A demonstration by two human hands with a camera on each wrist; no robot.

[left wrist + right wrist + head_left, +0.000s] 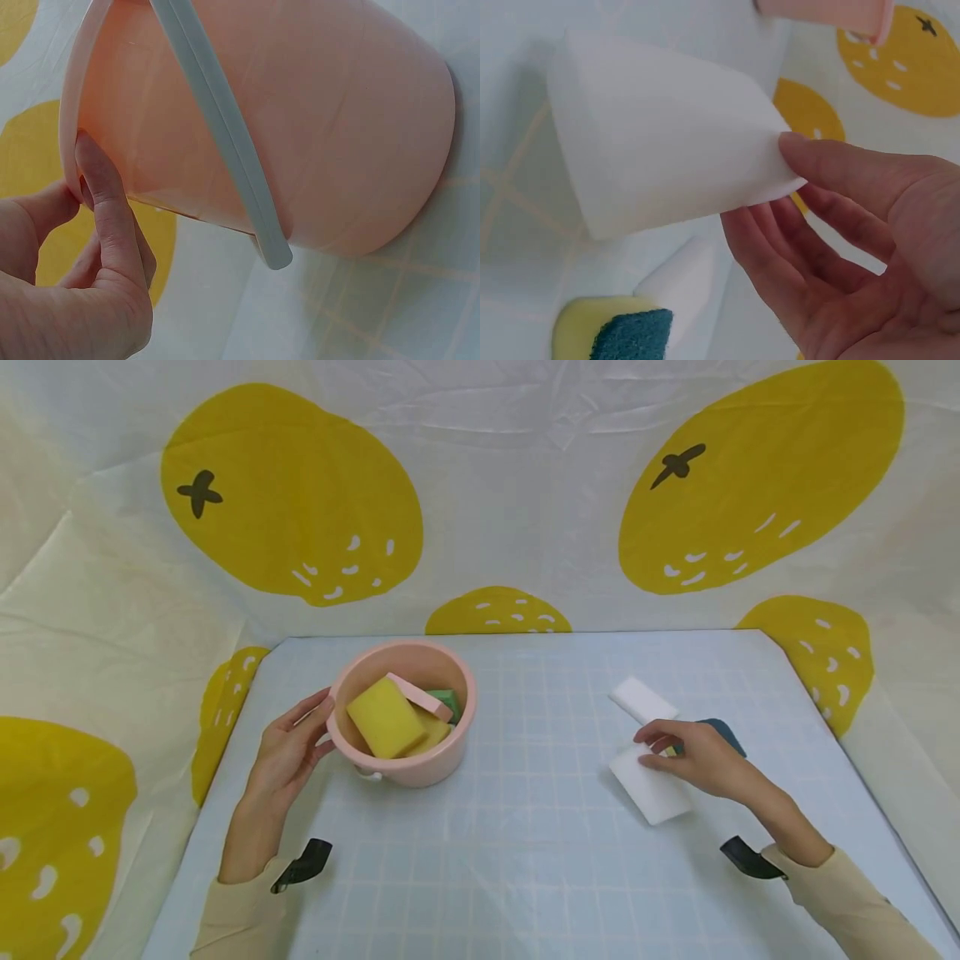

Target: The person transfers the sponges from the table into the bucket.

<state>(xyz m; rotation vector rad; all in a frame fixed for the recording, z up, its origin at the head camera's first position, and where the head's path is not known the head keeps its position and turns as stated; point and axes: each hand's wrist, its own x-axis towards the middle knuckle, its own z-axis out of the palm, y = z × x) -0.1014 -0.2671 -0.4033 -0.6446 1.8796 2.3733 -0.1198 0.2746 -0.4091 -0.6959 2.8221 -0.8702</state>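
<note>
My left hand (281, 760) grips the rim of a pink bucket (442, 770), thumb and fingers on either side of the edge. Inside the bucket lie a yellow sponge (385, 718), a pink block (422, 697), a green piece (447, 700) and another yellow piece, partly covered. On the right, my right hand (701, 760) pinches one end of a white sponge (660, 142) between thumb and fingers, and the sponge tilts over the table. Another white block (643, 699) lies just behind that hand. Beside it is a yellow sponge with a teal scouring side (634, 334), partly hidden by the hand in the head view.
The bucket's pale handle (225, 142) hangs down along its outside. Under everything is a light blue checked table cover (510, 860). A white cloth with large yellow fruit prints (517, 485) rises behind the table and along its sides.
</note>
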